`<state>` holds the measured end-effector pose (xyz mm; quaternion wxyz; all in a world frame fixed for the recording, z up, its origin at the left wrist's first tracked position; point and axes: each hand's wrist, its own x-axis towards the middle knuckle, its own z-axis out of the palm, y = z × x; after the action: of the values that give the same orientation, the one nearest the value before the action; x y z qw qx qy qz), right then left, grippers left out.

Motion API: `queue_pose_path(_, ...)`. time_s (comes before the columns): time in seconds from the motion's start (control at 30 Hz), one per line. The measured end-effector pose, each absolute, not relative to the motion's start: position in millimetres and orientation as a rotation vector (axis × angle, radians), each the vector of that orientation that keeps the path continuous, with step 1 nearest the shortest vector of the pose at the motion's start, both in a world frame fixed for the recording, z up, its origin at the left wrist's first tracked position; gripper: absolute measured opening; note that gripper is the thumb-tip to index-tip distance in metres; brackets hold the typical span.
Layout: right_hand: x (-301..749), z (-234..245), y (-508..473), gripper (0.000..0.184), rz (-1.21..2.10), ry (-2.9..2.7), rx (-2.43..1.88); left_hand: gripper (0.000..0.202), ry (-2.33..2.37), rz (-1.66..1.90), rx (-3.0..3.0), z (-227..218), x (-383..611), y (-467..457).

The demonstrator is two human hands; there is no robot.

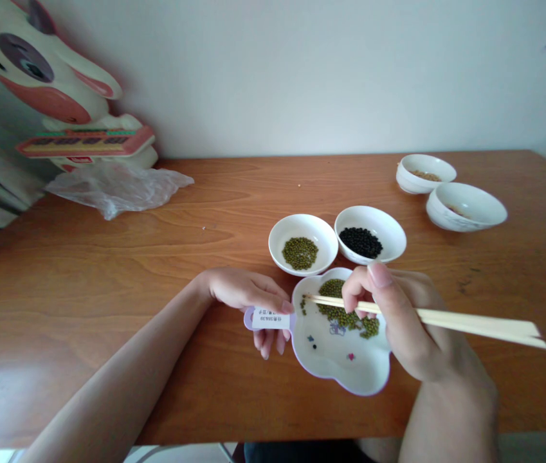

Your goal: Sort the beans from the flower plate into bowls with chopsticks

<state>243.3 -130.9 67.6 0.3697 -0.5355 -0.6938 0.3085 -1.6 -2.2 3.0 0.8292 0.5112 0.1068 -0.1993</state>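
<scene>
- Scalloped dish (330, 363): white with a lilac rim, it lies near the front edge of the desk (157, 251); green beans (331, 292) are heaped in its far half.
- Chopsticks (475, 323): they enter over the dish from its right, tips at a few beans near its left rim; I cannot tell whether any is gripped.
- Right hand (405, 334): closed around the chopsticks, over the dish's right side.
- Left hand (248, 292): it pinches the dish's labelled handle (248, 318), thumb above, fingers below.
- Green-bean bowl (296, 226) and black-bean bowl (391, 238): side by side, just beyond the dish.
- Two white bowls (451, 222): farther beyond the dish, to its right.
- Plastic bag (123, 190) and toy keyboard figure (80, 96): well beyond the dish, to its left.
</scene>
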Motion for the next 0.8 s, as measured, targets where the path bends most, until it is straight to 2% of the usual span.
queue_pose_path(0.2, 244.9, 67.5, -132.4, 0.062, 0.803, -1.785, -1.396, 0.040, 0.227, -0.418, 1.078, 3.0, -2.0, -2.2)
queue_pose_path(0.8, 243.0, 66.7, -130.0, 0.061, 0.774, -1.800, -1.368, 0.042, 0.220, -0.410, 1.073, 4.4, -1.3, -2.0)
